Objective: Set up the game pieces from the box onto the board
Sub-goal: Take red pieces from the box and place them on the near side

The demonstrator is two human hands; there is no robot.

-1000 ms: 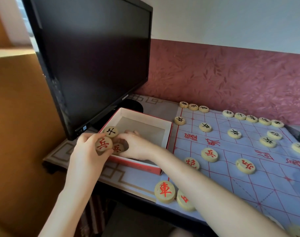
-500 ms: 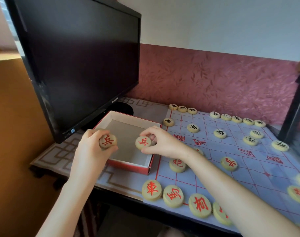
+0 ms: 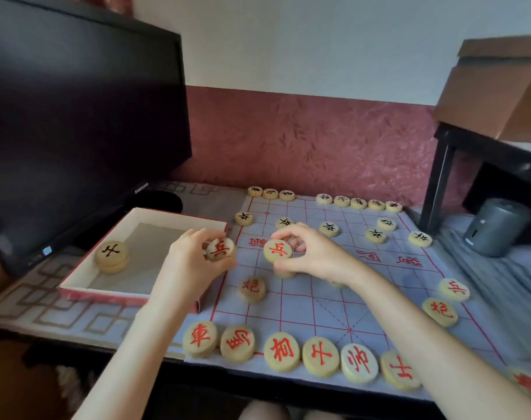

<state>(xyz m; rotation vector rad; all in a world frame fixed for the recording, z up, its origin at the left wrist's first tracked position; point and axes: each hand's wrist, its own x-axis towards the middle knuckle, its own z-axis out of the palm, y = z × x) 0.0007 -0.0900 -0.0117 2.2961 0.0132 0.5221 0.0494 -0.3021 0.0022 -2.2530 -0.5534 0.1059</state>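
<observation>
Two red-marked pieces held up off the board (image 3: 319,301), head view. Holds the left-hand piece (image 3: 220,249) in the left grip (image 3: 188,268), fingers curled round it, above the spot where the box (image 3: 85,269) ends and the board's left edge begins; perhaps more discs tucked behind it, hard to tell. Pinches the right-hand piece (image 3: 278,251) in the right grip (image 3: 317,256) between thumb and fingertips, face toward the camera, over the board's left half, near the first piece and not touching it.

On the bench (image 3: 43,310), left of the board and just beside it, the red-sided box with a small stack of discs (image 3: 111,257) near its left wall, black mark on top. Along the board's near edge, a row of red pieces (image 3: 281,351) side by side, six clear and a blurred one at the right corner. Along the far edge, a row of black pieces (image 3: 358,203), with more black ones scattered one line closer. Below the left wrist, a lone red piece (image 3: 252,287) flat on the board; two more at the right edge.

Behind the box, a dark monitor (image 3: 76,116). Far right, a grey canister (image 3: 497,227) under a black stand bearing a cardboard carton (image 3: 497,95).
</observation>
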